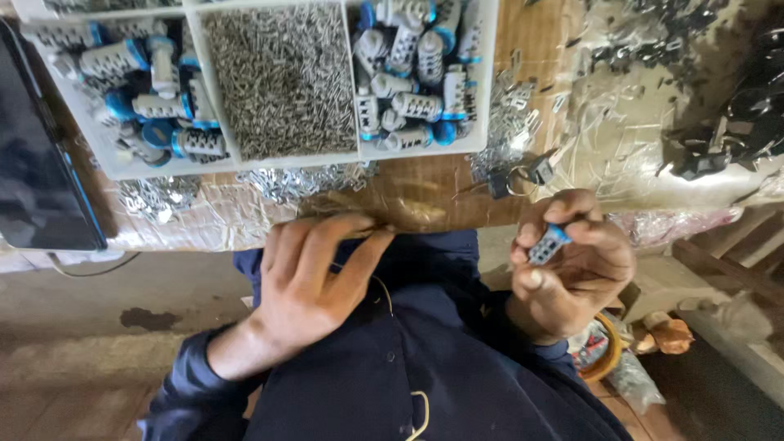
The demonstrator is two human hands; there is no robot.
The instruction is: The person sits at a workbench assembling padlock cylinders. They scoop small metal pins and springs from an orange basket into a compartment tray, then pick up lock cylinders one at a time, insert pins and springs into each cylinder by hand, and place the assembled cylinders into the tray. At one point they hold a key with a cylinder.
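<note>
Left hand (pixel 314 273) at centre frame, fingers flat and extended at the desk (pixel 425 192) edge, grip loose; if it pinches anything, I cannot tell. Upper centre: tray (pixel 347 155) bin of small metal pins (pixel 282 77), lock cylinders (pixel 412 73) in the bin beside it. Right hand (pixel 572 265), centre right, grip closed on a grey-blue lock cylinder (pixel 549 243) held off the desk, over the lap. Risk: a slip sends the cylinder or a pin to the floor; the tray overhangs the foil edge, and a nudge likely spills it.
</note>
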